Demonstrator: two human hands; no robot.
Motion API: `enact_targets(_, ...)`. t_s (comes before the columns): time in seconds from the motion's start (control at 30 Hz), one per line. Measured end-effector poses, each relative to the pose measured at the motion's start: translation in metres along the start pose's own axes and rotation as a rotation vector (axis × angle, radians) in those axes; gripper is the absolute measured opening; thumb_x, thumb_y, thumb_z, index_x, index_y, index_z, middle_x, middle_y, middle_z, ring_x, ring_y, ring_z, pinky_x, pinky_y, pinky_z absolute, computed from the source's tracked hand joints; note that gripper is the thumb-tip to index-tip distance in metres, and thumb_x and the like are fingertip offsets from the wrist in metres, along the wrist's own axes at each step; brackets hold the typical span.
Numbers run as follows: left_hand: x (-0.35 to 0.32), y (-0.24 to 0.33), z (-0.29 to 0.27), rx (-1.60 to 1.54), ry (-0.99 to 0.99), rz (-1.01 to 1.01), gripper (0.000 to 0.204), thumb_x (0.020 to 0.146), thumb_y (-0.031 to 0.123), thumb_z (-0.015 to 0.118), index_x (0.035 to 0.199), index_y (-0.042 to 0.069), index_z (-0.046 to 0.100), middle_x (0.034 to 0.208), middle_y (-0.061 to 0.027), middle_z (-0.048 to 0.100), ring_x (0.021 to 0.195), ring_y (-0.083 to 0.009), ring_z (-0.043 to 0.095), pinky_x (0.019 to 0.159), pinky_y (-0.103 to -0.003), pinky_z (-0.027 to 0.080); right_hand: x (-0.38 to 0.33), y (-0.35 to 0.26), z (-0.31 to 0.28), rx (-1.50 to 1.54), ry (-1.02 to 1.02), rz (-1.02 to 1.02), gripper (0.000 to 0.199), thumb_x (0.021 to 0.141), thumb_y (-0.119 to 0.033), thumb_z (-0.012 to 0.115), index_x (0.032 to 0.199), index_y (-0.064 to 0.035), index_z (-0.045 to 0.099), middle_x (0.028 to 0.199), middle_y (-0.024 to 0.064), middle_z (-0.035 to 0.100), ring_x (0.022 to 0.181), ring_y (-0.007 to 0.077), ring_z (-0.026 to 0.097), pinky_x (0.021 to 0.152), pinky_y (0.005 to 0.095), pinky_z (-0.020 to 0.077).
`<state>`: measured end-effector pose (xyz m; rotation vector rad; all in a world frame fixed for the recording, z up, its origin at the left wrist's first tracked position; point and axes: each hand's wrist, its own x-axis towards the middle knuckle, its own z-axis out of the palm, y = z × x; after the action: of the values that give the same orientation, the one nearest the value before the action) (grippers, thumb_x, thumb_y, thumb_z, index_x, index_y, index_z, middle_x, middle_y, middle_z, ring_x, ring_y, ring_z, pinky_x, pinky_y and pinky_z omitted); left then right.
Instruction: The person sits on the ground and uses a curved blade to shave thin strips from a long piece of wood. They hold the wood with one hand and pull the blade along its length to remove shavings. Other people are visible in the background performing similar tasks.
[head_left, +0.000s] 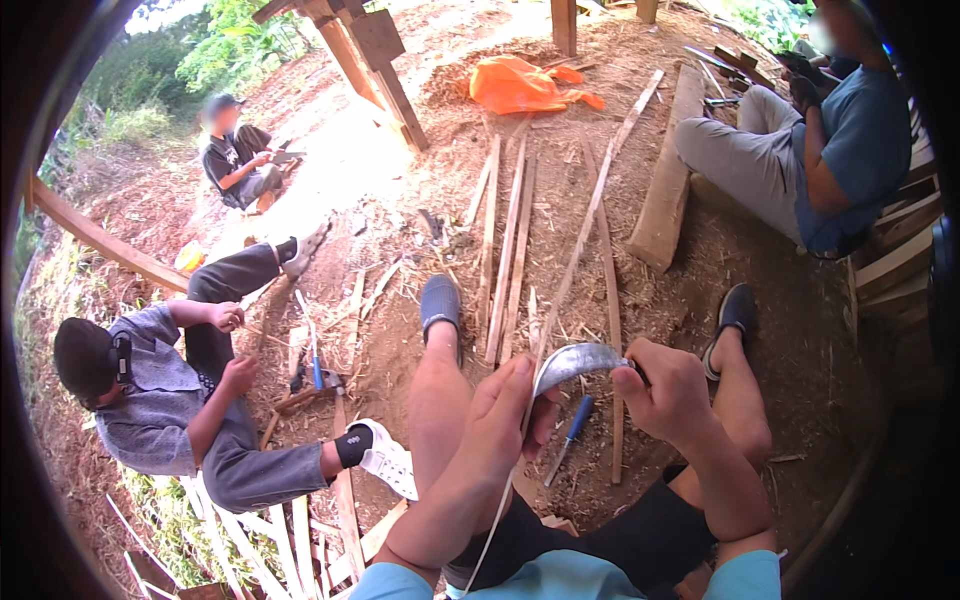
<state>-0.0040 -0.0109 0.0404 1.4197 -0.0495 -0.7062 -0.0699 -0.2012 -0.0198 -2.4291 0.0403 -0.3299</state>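
Two grips are clamped: the left hand (505, 405) on a slender pale strip (512, 480), the right hand (668, 390) on a sickle (578, 362), its curved blade just beside the strip.

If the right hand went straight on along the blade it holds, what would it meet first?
The right hand would most likely meet the left hand, with the thin strip it holds, at the far end of the curved blade; depth is hard to judge here.
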Motion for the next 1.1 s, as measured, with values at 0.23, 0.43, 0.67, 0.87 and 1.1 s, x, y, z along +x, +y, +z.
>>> enact_targets(0.23, -0.001, -0.011, -0.021, 0.014, 0.094, 0.07, 0.04, 0.099, 0.039, 0.032, 0.088, 0.007, 0.053, 0.056, 0.0008, 0.046, 0.045, -0.0063, 0.041, 0.04, -0.02, 0.032, 0.017, -0.003, 0.02, 0.035, -0.001, -0.03, 0.045, 0.089, -0.045, 0.05, 0.067, -0.0071, 0.049, 0.054, 0.011, 0.048, 0.051, 0.0327, 0.053, 0.046, 0.0395, 0.0405)
enact_targets(0.43, -0.002, -0.016, -0.036, -0.057, 0.137, 0.079, 0.039, 0.099, 0.038, 0.032, 0.088, 0.007, 0.053, 0.057, 0.001, 0.047, 0.046, -0.0059, 0.041, 0.042, -0.02, 0.032, 0.027, -0.009, 0.036, 0.087, 0.016, -0.076, 0.045, 0.089, -0.045, 0.051, 0.066, -0.007, 0.049, 0.055, 0.012, 0.047, 0.052, 0.0333, 0.053, 0.046, 0.0401, 0.0404)
enact_targets(0.67, -0.004, -0.018, -0.042, -0.074, 0.094, 0.111, 0.036, 0.099, 0.037, 0.032, 0.088, 0.009, 0.051, 0.057, 0.0001, 0.048, 0.044, -0.0059, 0.04, 0.041, -0.019, 0.031, 0.029, -0.008, 0.04, 0.141, -0.032, -0.082, 0.043, 0.089, -0.044, 0.051, 0.066, -0.0075, 0.049, 0.055, 0.0125, 0.048, 0.052, 0.0337, 0.054, 0.046, 0.0404, 0.0404)
enact_targets(0.87, -0.004, -0.014, -0.043, -0.028, 0.062, 0.117, 0.034, 0.099, 0.036, 0.034, 0.084, 0.009, 0.049, 0.057, -0.0002, 0.048, 0.043, -0.0057, 0.039, 0.04, -0.019, 0.031, 0.03, -0.007, 0.043, 0.135, -0.042, -0.068, 0.042, 0.089, -0.043, 0.052, 0.066, -0.0073, 0.049, 0.055, 0.013, 0.049, 0.054, 0.0336, 0.055, 0.047, 0.0406, 0.0415)
enact_targets(1.1, -0.006, -0.017, -0.035, 0.115, 0.222, 0.154, 0.038, 0.099, 0.04, 0.034, 0.081, 0.01, 0.048, 0.058, 0.0016, 0.047, 0.045, -0.004, 0.039, 0.043, -0.018, 0.031, 0.03, -0.008, 0.044, 0.119, -0.093, -0.024, 0.043, 0.089, -0.043, 0.05, 0.066, -0.0069, 0.049, 0.056, 0.0144, 0.05, 0.056, 0.0356, 0.056, 0.049, 0.0419, 0.0419)
